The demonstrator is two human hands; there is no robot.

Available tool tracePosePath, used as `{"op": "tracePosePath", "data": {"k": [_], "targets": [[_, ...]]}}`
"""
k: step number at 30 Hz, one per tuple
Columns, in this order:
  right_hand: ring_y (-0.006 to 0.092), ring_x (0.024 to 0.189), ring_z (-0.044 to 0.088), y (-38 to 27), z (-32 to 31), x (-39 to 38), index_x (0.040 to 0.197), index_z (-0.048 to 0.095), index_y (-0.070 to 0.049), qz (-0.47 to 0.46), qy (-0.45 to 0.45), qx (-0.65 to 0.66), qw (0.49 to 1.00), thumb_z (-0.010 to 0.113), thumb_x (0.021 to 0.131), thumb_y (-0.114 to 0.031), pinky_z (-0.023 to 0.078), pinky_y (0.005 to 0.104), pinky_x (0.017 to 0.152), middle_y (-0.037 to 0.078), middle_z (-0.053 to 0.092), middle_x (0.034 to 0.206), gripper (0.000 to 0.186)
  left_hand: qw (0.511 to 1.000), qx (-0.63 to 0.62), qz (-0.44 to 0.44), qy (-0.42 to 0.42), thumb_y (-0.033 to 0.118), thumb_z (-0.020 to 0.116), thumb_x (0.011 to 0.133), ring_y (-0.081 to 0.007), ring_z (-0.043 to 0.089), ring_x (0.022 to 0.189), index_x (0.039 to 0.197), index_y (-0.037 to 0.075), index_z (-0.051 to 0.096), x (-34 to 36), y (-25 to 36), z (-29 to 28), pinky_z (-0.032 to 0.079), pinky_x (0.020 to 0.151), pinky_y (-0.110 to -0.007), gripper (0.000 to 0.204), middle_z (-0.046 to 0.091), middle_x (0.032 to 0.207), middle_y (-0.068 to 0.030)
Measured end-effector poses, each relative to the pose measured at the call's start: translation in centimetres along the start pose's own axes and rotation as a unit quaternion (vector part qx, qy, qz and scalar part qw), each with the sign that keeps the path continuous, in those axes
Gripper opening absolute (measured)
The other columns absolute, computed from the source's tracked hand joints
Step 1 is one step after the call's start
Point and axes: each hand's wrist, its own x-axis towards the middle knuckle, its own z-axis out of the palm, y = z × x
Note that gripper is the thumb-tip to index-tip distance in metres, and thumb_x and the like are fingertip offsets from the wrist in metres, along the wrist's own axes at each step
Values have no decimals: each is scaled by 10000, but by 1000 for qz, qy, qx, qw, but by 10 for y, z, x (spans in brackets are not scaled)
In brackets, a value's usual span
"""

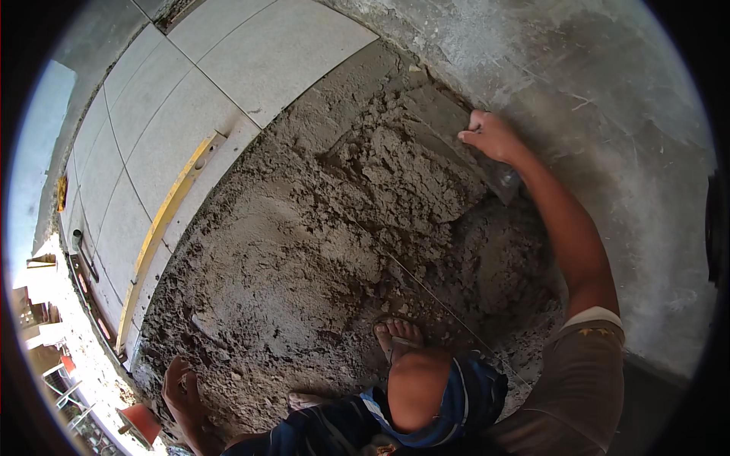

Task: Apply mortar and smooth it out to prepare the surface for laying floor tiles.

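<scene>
Wet grey mortar (pixel 304 228) covers the floor before me, smooth in places and lumpy in others. By the wall at the far right, my right hand (pixel 493 137) is closed round the handle of a flat, mortar-smeared trowel (pixel 503 181). The fist hides the handle, and the grey blade is hard to tell from the mortar beneath. At the lower left, my left hand (pixel 181 389) hangs over the mortar's edge with its fingers loosely bent and apart; I see nothing in it.
Pale floor tiles (pixel 251 53) lie along the left and far side, with a yellow level (pixel 163 220) on them. A concrete wall (pixel 608 144) bounds the right. A thin string (pixel 433 292) crosses the mortar near my foot (pixel 397 331). An orange-red object (pixel 142 422) stands lower left.
</scene>
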Motion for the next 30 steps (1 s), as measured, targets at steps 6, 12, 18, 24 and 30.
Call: {"op": "tracePosePath", "data": {"k": [6,12,18,24,30], "targets": [[172,571,542,-4,28,37,858,635,-56,41,-48,0,998,762,904,-417,444,378,542,74,565,668,386,996,22,56,-71,33,704,883,-300,708,1031,1286,-20,645,26,23,24,546,926,-387,411,727,1132,-178],[84,428,385,-37,-26,26,854,610,-111,104,-193,134,966,730,944,-410,320,310,407,-26,440,586,334,997,59,-12,-43,86,690,922,-306,701,1050,1296,-14,645,2,7,-9,541,926,-403,389,724,1150,-179],[80,442,407,-70,20,-1,912,579,-113,166,-284,261,908,724,958,-343,319,300,398,-29,450,604,276,999,27,-28,-35,80,680,930,-284,705,1022,1298,-11,641,-11,8,7,550,912,-396,382,727,1139,-164],[172,421,481,-134,75,-51,727,581,-22,71,-283,123,949,733,949,-360,400,384,418,47,495,559,431,999,-15,-6,-28,76,676,941,-258,713,1022,1328,-13,629,-3,15,19,552,907,-378,400,734,1125,-161],[280,455,601,-144,113,-56,614,579,-14,11,-254,43,966,711,950,-376,520,468,547,123,537,519,512,998,-21,50,-30,114,667,950,-267,712,1015,1332,-9,632,24,40,31,550,904,-389,404,734,1128,-160]]}}
